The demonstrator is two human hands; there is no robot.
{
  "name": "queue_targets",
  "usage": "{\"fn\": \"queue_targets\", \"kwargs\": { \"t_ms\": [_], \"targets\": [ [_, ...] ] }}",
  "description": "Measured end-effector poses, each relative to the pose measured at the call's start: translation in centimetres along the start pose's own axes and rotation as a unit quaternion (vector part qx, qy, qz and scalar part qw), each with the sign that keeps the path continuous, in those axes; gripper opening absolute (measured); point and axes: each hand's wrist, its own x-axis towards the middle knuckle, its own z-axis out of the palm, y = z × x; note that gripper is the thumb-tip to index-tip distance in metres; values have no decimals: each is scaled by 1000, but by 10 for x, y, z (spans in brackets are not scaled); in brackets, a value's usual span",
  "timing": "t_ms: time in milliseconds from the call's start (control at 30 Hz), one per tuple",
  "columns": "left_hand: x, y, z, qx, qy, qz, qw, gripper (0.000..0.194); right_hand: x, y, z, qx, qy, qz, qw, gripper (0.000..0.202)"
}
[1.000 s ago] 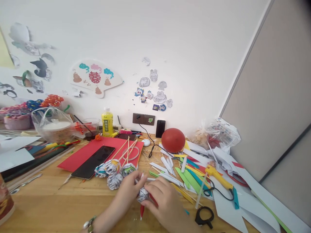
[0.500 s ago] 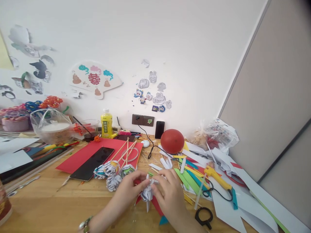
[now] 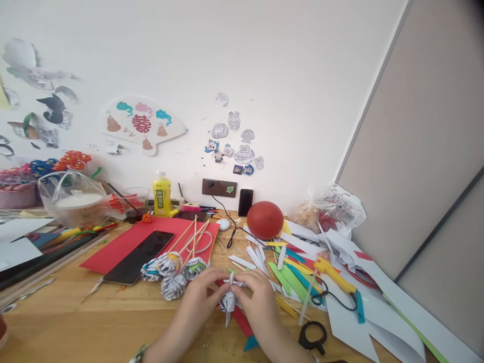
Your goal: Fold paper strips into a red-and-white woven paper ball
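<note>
Between my two hands is a small folded white paper piece [image 3: 228, 300] with a point that hangs down. My left hand [image 3: 206, 292] pinches it from the left with thumb and fingertips, and my right hand [image 3: 255, 292] pinches it from the right, the thumbs almost meeting. Under the hands a red paper strip [image 3: 242, 320] with a blue end lies on the wooden table [image 3: 94, 322]. Just left of my left hand lie several paper flowers [image 3: 174, 285] on wooden sticks.
A black phone [image 3: 139, 257] rests on red paper [image 3: 109, 249]. Behind are a yellow bottle [image 3: 161, 194] and a red balloon [image 3: 265, 220]. To the right lie colored paper strips [image 3: 289, 277], a yellow glue gun [image 3: 335, 273] and black scissor handles [image 3: 313, 337].
My right hand has turned and its fingers have drawn in, now mirroring my left hand at the paper. The whole view has shifted slightly, with the scene a little further left.
</note>
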Motion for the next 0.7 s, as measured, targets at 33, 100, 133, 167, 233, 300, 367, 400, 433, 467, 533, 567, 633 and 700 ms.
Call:
{"fn": "queue_targets", "kwargs": {
  "t_ms": [33, 100, 133, 167, 233, 300, 367, 400, 433, 467, 533, 567, 633, 700],
  "targets": [
    [0, -1, 0, 6, 6, 6, 1000, 17, -1, -1, 0, -2, 4, 0, 1000, 14],
    [0, -2, 0, 26, 22, 20, 999, 16, -2, -3, 0, -6, 11, 4, 1000, 16],
    [-1, -2, 0, 38, 31, 28, 998, 15, -2, -4, 1, -7, 13, 6, 1000, 16],
    [-1, -1, 0, 50, 40, 35, 997, 14, -2, -5, 1, -7, 17, 8, 1000, 15],
    [-3, 0, 0, 67, 51, 48, 995, 13, -3, -6, 1, -4, 24, 6, 1000, 15],
    [-5, 2, 0, 75, 57, 52, 994, 14, -3, -7, 1, -6, 28, 4, 1000, 17],
    [-7, 2, 1, 77, 62, 45, 994, 16, -3, -7, 1, -11, 28, 2, 1000, 24],
    [-8, 2, 1, 76, 62, 41, 994, 18, -3, -6, 1, -12, 27, 1, 1000, 27],
    [-9, 2, 2, 74, 62, 38, 995, 19, -4, -6, 2, -10, 27, -2, 1000, 28],
    [-9, 2, 3, 72, 63, 37, 995, 19, -4, -5, 2, -7, 26, -4, 1000, 29],
    [-11, 2, 5, 68, 73, 40, 994, 17, -4, -4, 3, 1, 27, -4, 1000, 28],
    [-11, 3, 6, 67, 80, 41, 994, 17, -4, -4, 3, 3, 30, 1, 1000, 28],
    [-12, 7, 7, 62, 90, 41, 993, 16, -4, -6, 2, 5, 30, 14, 999, 25],
    [-13, 12, 6, 46, 86, 37, 995, 17, -2, -8, 1, 11, 24, 35, 999, 23]
  ]
}}
